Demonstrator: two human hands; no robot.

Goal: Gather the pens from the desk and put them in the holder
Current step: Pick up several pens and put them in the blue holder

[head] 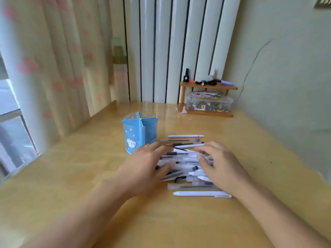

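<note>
- The blue pen holder (139,132) stood upright on the counter (89,176), toward the middle of its far half, with its divided compartments open at the top and a cat face on its front.
- My left grip (145,169) lay just right of the holder, fingers spread and nearly flat, pressing down on the left side of the pens (186,165).
- The pens lay in a loose heap between my two grips, most of them pointing left to right; a few white and clear ones lay apart at the far and near sides of the heap.
- My right grip (218,165) rested on the right side of the heap, fingers loosely curved over the pens; I could not tell if they pinched any.
- A small wooden shelf (207,86) with a clear box (209,102) under it stood at the counter's far right corner.
</note>
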